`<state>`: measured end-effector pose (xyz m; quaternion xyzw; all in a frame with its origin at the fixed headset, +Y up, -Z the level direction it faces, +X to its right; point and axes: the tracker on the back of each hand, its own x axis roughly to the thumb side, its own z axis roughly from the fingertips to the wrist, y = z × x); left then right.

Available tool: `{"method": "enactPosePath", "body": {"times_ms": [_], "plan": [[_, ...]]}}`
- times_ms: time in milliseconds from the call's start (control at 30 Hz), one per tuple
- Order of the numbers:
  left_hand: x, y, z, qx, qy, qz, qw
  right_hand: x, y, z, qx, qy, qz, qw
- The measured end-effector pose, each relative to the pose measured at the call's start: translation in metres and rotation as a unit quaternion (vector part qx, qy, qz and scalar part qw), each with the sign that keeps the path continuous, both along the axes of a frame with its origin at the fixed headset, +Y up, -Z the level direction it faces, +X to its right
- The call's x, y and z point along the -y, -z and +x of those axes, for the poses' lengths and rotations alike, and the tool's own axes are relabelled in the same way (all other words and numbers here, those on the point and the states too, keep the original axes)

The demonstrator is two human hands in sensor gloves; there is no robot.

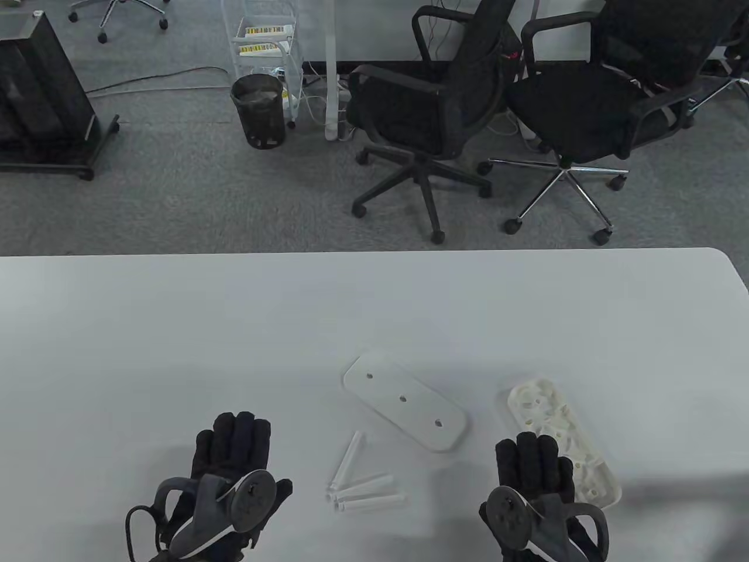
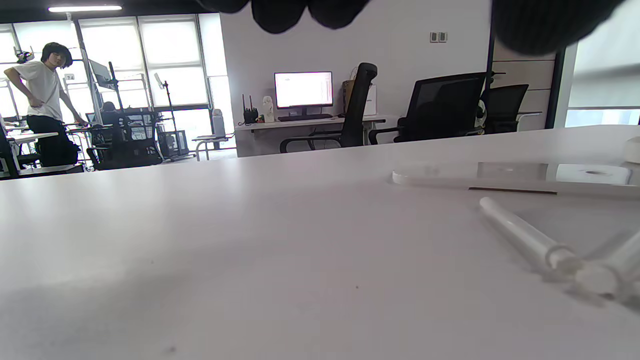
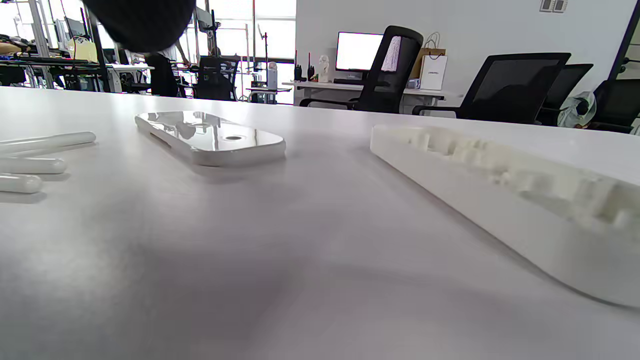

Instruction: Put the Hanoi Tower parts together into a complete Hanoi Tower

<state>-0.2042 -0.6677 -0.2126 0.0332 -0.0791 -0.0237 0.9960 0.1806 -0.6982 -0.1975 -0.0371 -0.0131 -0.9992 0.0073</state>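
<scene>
A white base plate (image 1: 405, 400) with three holes lies flat at the table's middle; it also shows in the left wrist view (image 2: 505, 176) and the right wrist view (image 3: 210, 137). Three white pegs (image 1: 363, 483) lie loose in front of it, also seen in the left wrist view (image 2: 525, 237) and the right wrist view (image 3: 30, 165). A white tray (image 1: 562, 439) holding white discs lies at the right, near in the right wrist view (image 3: 500, 185). My left hand (image 1: 234, 451) rests flat and empty left of the pegs. My right hand (image 1: 535, 462) rests flat and empty, its fingers over the tray's near edge.
The white table (image 1: 175, 328) ends at a far edge with a rounded right corner. Beyond it stand two black office chairs (image 1: 433, 117), a bin (image 1: 258, 111) and a wire cart. A person stands far off in the left wrist view (image 2: 45, 100).
</scene>
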Motion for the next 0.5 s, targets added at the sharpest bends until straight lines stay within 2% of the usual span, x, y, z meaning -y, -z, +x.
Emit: {"method": "enactPosePath", "body": {"times_ms": [500], "plan": [[-0.0003, 0.0054, -0.0035, 0.002, -0.025, -0.001, 1.000, 0.0056, 0.0016, -0.0013, -0.010, -0.007, -0.008, 1.000]]}}
